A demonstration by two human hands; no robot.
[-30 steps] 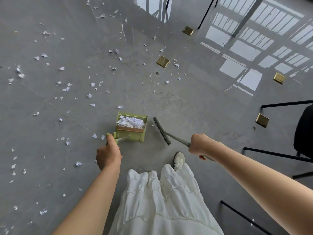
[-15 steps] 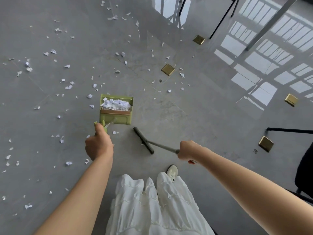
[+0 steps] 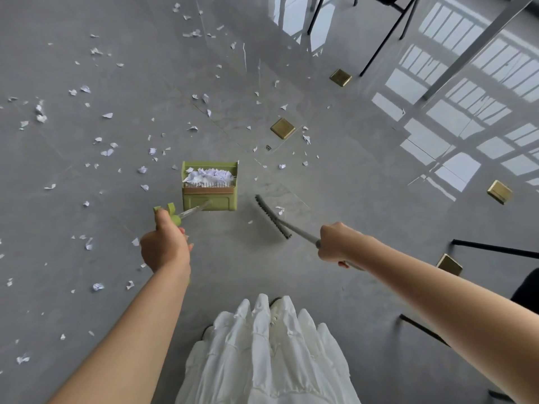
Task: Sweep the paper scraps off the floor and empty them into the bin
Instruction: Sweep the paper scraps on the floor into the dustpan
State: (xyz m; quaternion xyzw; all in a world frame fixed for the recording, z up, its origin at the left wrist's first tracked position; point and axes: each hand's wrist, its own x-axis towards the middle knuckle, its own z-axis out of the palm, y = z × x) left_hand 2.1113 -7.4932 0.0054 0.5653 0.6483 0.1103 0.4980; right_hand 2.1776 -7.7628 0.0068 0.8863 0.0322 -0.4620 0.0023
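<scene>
On floor (image 3: 364, 199): dustpan (image 3: 209, 186) left, broom (image 3: 271, 217) right, apart

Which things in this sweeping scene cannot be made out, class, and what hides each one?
Head view only:
- Bin: none in the frame.
- Right hand: hides part of the broom handle.
- Dustpan: the paper heap hides its floor.
- Shoes: mostly under the white skirt.
- Chair legs: cut off by the right edge.

One head-worn wide view, steeply down over the floor (image 3: 335, 205), close above both arms.
</scene>
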